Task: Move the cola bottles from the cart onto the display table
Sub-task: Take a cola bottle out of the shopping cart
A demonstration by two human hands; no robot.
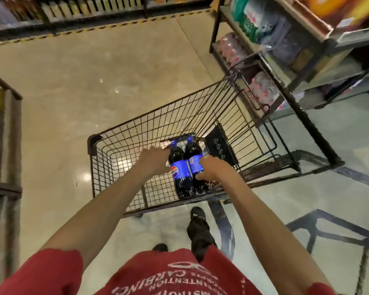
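Head view: cola bottles (186,169) upright in cart (136,133), clasped between left hand (156,159) and right hand (209,169), fingers curled round their sides

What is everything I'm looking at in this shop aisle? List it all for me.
dark plastic cola bottles with blue labels: two, side by side, inside the cart.
dark wire shopping cart: one, on the glossy beige floor.
dark metal shelf rack: one, right of the cart.
shrink-wrapped packs of red-capped bottles: several, on the rack.
left hand: one, grips the left bottle.
right hand: one, grips the right bottle.
red printed shirt: one, bottom of view.
black shoes: two, below the cart.
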